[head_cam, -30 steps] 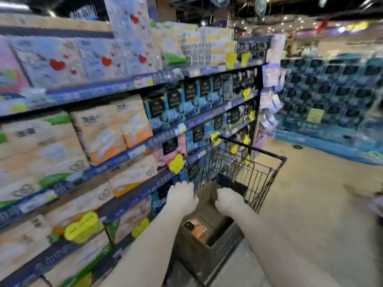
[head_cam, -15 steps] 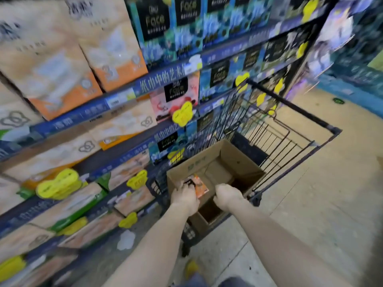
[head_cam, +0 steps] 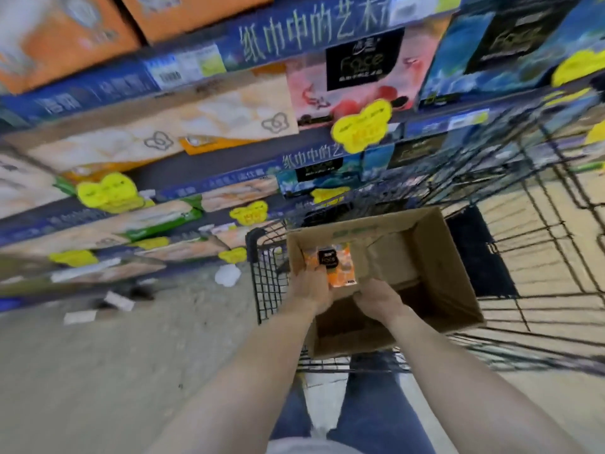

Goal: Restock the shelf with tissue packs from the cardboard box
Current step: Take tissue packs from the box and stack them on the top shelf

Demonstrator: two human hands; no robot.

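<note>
The shelf (head_cam: 203, 178) runs along the left, several tiers of soft-wrapped tissue bundles behind blue price rails and yellow tags. Pulled up beside it is the black wire cart (head_cam: 540, 244), and standing in the cart's near end is the open cardboard box (head_cam: 458, 290), flaps up, mostly empty as far as I can see into it.

Both bare arms reach down into the box. The left hand (head_cam: 309, 290) is closed around the left edge of 1 orange tissue pack (head_cam: 340, 267) with a dark label, which sits against the box's left inner wall. The right hand (head_cam: 376, 298) is just beside the pack's near corner; whether its fingers actually touch the pack I cannot tell, as they curl out of sight.

The pack looks light and squashy, paper inside a slick film wrap, so it should give under pressure and could slide from a loose pinch. Nothing fragile about it. I'd judge the best hold is across its 2 long edges, 1 palm each side, rather than by the film at a corner.
</note>
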